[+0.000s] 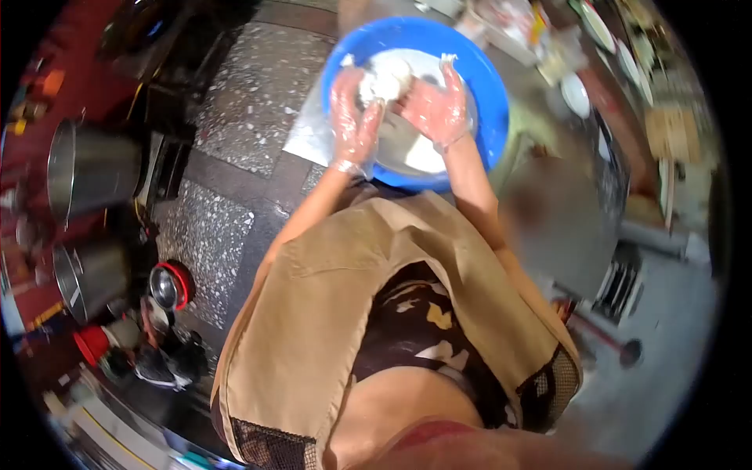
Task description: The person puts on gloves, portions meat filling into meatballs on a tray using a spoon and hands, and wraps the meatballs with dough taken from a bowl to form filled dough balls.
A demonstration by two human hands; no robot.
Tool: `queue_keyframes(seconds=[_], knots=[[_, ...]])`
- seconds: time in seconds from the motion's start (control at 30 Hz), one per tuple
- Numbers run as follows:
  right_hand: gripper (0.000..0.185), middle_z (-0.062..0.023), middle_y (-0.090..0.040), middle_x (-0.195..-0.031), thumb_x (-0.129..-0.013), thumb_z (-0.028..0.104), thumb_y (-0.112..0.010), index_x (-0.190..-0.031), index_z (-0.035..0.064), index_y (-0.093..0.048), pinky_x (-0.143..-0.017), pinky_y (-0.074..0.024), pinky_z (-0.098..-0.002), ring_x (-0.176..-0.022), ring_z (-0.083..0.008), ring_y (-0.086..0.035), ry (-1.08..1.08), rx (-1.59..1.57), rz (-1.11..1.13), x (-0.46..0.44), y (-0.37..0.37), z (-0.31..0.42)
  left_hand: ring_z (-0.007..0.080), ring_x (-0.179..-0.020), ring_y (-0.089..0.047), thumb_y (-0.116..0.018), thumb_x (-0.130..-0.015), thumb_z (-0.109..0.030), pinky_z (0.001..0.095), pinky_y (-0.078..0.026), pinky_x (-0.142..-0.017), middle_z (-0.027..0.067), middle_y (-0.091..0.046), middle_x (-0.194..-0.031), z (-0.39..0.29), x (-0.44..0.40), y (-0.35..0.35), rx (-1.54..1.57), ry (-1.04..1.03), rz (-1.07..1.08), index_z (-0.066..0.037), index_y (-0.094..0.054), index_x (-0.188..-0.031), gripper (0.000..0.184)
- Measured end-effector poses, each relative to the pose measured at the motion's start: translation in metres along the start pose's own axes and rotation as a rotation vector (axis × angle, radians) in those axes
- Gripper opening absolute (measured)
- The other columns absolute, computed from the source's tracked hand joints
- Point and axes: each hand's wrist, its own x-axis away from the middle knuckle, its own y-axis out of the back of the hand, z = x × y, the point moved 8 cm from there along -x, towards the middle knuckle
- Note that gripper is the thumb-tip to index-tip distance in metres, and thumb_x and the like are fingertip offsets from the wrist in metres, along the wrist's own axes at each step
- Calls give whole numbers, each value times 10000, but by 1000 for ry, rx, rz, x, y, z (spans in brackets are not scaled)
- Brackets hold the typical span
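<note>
A blue basin [492,110] holds whitish contents, and both of my hands are over it in clear plastic gloves. At its upper left, a round white lump [390,77] lies between my hands. My left hand [355,117] rests against the lump's left side, its fingers curved but apart. On the other side my right hand [435,108] has its palm turned up and fingers spread, close to the lump's right edge. White residue sticks to the gloved fingertips.
Two large metal pots [98,168] stand at the left, above a red-rimmed bowl [171,285]. Plastic bags [562,59] and white plates [575,95] are at the upper right. Another person [560,227], blurred, is close on the right.
</note>
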Motion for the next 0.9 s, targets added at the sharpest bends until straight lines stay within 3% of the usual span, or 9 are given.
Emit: queue_keyframes(seconds=[0.1, 0.3, 0.43, 0.53, 0.6, 0.67, 0.7, 0.77, 0.9], knots=[[796, -178, -519, -1218, -839, 604, -439, -1307, -36, -364, -957, -396, -433, -1053, -312, -532, 64, -174, -15, 21, -33, -14, 316, -1095, -495, -659, -797, -210, 422, -404, -937, 169, -513, -1164, -32, -26, -23, -211, -178, 37, -27, -507, -1160, 433], [619, -131, -529, -1220, -872, 430, -497, -1302, -4, -400, -923, -426, -390, -1038, -282, -549, 220, 658, -567, 48, 25, 30, 207, -813, -599, -502, -930, -306, 330, -518, -694, 103, -593, -943, 25, -24, -53, 974, 838, -213, -23, -553, -971, 291], [297, -83, -622, -1009, -860, 67, -478, -1144, 64, -562, -791, -494, -345, -962, -218, -580, 533, 535, -612, 32, 43, 34, 215, -854, -598, -447, -947, -344, 311, -493, -744, 114, -599, -961, 32, -3, -85, 875, 773, 2, 0, -554, -1053, 376], [321, -137, -610, -987, -819, 17, -484, -1130, 40, -558, -776, -486, -348, -896, -253, -596, 753, 1607, -420, 26, 57, 35, 225, -951, -584, -438, -950, -315, 359, -477, -816, 91, -603, -1024, 25, -7, -65, 15, 367, 84, -35, -526, -1133, 346], [379, -156, -593, -1055, -790, 87, -592, -1164, 52, -541, -787, -467, -360, -914, -255, -576, 773, 846, -429, 16, 148, 30, 213, -1039, -555, -483, -928, -275, 357, -458, -870, 87, -570, -1151, 64, 11, -83, 671, 814, 79, -51, -503, -1214, 365], [373, -88, -567, -1162, -893, 210, -459, -1236, 75, -514, -838, -453, -387, -998, -249, -547, 1167, 2062, -665, 52, 94, 23, 211, -1078, -544, -499, -921, -286, 348, -479, -883, 90, -531, -1226, 100, 26, -83, 717, 802, 134, -49, -459, -1269, 422], [343, -145, -612, -1058, -851, 182, -476, -1151, 45, -569, -854, -451, -421, -1002, -313, -566, 198, 2365, -822, 32, 85, 30, 208, -1024, -568, -517, -913, -289, 352, -503, -851, 83, -569, -1151, 84, 31, -83, 940, 1036, -30, -55, -475, -1237, 402], [233, -194, -635, -988, -812, 141, -491, -932, 33, -659, -725, -492, -432, -910, -369, -612, -196, 2602, -399, 29, 92, -7, 200, -949, -592, -558, -894, -275, 362, -531, -790, 68, -592, -1065, 98, 42, -77, 952, 1130, -54, -59, -511, -1167, 352], [243, -138, -631, -1078, -823, 166, -545, -1010, 62, -659, -771, -492, -366, -1004, -281, -594, -298, 2217, -545, 31, 92, 18, 200, -879, -606, -601, -868, -209, 356, -544, -738, 68, -601, -989, 74, 36, -74, 851, 1154, -69, -52, -529, -1101, 290]])
